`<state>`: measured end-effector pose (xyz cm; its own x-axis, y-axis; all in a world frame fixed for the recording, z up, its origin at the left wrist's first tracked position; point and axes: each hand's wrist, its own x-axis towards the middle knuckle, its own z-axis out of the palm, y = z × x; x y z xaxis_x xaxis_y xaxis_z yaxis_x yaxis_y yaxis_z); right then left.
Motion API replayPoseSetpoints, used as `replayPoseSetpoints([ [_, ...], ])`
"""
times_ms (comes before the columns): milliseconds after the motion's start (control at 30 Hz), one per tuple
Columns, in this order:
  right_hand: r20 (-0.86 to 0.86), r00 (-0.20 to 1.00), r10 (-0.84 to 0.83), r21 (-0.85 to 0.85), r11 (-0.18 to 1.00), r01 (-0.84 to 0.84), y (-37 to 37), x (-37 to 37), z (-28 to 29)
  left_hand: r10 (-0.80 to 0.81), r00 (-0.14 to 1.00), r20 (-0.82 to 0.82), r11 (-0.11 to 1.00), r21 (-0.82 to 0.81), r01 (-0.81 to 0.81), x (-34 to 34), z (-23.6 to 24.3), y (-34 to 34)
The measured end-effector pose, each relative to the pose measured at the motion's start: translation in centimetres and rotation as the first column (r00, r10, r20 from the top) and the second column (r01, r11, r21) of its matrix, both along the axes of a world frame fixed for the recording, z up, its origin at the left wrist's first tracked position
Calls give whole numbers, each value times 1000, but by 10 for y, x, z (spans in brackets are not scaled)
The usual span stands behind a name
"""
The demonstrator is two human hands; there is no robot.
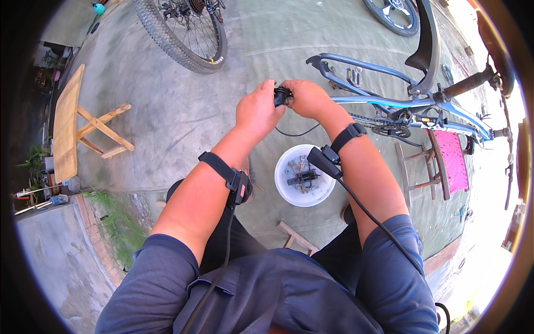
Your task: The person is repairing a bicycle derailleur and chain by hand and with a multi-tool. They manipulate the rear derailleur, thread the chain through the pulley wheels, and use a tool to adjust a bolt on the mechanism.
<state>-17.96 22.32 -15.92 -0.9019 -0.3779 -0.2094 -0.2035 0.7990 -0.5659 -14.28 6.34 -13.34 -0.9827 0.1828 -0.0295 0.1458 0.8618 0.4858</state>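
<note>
Both my hands meet ahead of me, fingers closed around a small black bicycle part (pixel 281 97). My left hand (pixel 257 108) grips it from the left, and my right hand (pixel 307 100) pinches it from the right. Fingers cover much of the part, so its exact kind is hard to make out. A thin black cable (pixel 300 134) curves below my hands. Just right of them lies a blue bicycle frame (pixel 361 100) with its chain and crank (pixel 392 131), its rear wheel off. Below my hands stands a white bucket (pixel 279 188) holding metal parts (pixel 303 178) in liquid.
A knobby-tyred wheel (pixel 200 64) is at the far left, another wheel (pixel 395 19) at the far right. A wooden folding stool (pixel 67 131) stands left, a pink-topped stool (pixel 449 161) right. A wooden piece (pixel 297 236) shows between my legs. Black cables run from my wrist straps.
</note>
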Motion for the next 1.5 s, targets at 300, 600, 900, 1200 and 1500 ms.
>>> replayPoseSetpoints([
  [300, -15, 965, -263, -341, 908, 243, 31, -8, 2, 143, 933, 330, 847, 446, -288, -20, -22, -11],
  [600, 136, 943, -302, -639, 701, 317, 55, 8, 20, -103, 885, 454, 597, 740, -310, -19, -13, 1],
  [900, 148, 963, -225, -731, 631, 260, 67, 11, 31, -143, 965, 218, 688, 723, -62, -20, 1, 12],
  [1200, 133, 970, -202, -722, 651, 234, 73, 13, 29, -152, 979, 136, 688, 726, 6, -19, 6, 21],
  [1500, 21, 983, -184, -699, 700, 146, 70, 14, 29, -174, 969, 174, 610, 791, -33, -20, 1, 21],
])
